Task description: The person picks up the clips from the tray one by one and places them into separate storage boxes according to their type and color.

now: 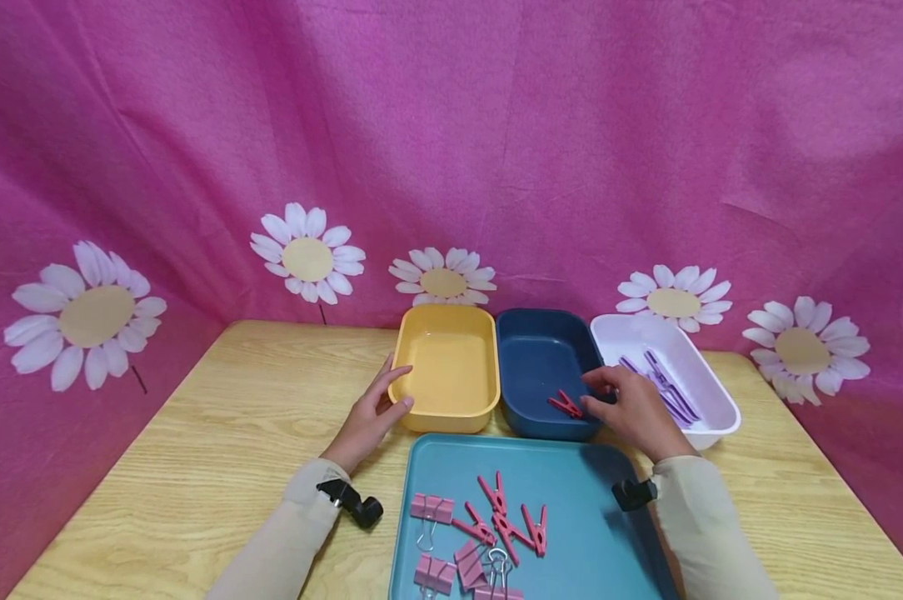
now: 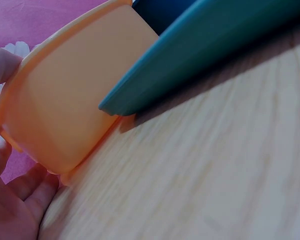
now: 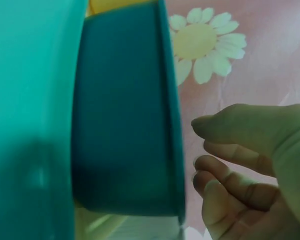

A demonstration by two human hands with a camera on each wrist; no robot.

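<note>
My left hand (image 1: 369, 421) rests at the left wall of a yellow bin (image 1: 410, 422), its thumb and a finger reaching over the rim. In the left wrist view other fingers (image 2: 37, 192) touch the outer wall low down. Above the right side of a dark blue bin (image 1: 545, 427) is my right hand (image 1: 635, 408), thumb and fingers apart with nothing visible between them. Red clothespins (image 1: 566, 405) lie in that bin just left of the fingertips; whether one or two cannot be told. In the right wrist view the fingers stand above the bin's rim.
A white bin (image 1: 710, 392) with purple clothespins (image 1: 669, 387) stands on the right. In front, a teal tray (image 1: 582, 517) bears several pink-red clothespins (image 1: 537, 529) and several pink binder clips (image 1: 434, 575). Wooden table (image 1: 286, 367) lies beneath; a pink flowered cloth (image 1: 451, 150) hangs behind.
</note>
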